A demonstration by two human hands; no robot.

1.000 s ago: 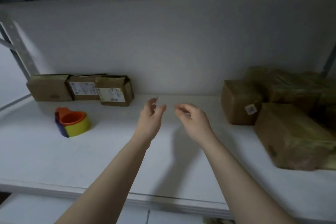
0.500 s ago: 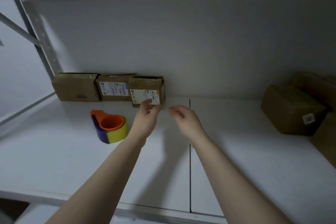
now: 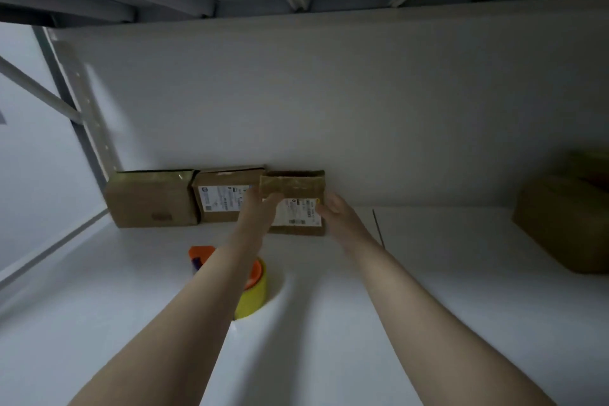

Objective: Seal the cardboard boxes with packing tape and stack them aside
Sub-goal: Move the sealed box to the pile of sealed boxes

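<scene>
The labelled box (image 3: 296,188) is seen at the back edge of the shelf (image 3: 362,323), left of centre. It is flanked by the left hand (image 3: 258,208) and the right hand (image 3: 336,211) (blurred; whether the fingers clamp it cannot be told). The tape dispenser (image 3: 255,290) is partly hidden by the left forearm.

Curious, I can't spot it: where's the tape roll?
Head view: the tape roll sits on the shelf, left of centre, partly behind the left forearm, in front of the labelled boxes.
</scene>
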